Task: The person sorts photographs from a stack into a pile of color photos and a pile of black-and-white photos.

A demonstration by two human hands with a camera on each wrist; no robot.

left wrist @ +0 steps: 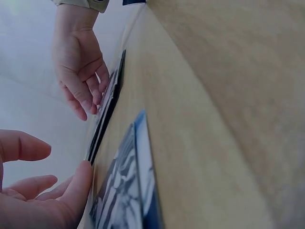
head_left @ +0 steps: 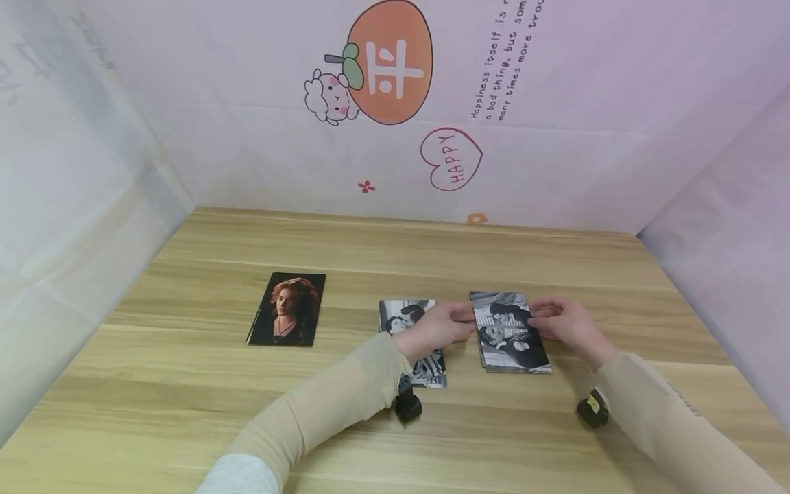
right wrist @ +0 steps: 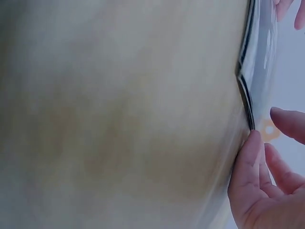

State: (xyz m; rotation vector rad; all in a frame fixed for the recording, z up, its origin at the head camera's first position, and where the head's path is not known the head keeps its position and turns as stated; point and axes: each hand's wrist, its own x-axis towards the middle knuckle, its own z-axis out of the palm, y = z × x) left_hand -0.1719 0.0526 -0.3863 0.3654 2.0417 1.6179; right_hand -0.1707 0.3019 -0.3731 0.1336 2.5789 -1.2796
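A small stack of black-and-white photo cards (head_left: 512,339) lies on the table at right, its cards slightly out of line. My left hand (head_left: 435,328) reaches over a second stack of black-and-white photo cards (head_left: 432,370), hiding part of it, with fingertips at the left edge of the right-hand stack. On the opposite edge, my right hand (head_left: 570,326) touches with its fingertips. In the left wrist view, the left fingers (left wrist: 78,191) are loosely extended by the stack's edge (left wrist: 107,112). The right wrist view shows a right fingertip (right wrist: 255,143) against the card corner, thumb apart.
Further left lies a dark stack of cards with a portrait of a red-haired person (head_left: 286,312). The wood-grain table (head_left: 345,439) meets a white printed cloth wall (head_left: 247,151) at the back. A small black camera (head_left: 407,405) sits on each wrist.
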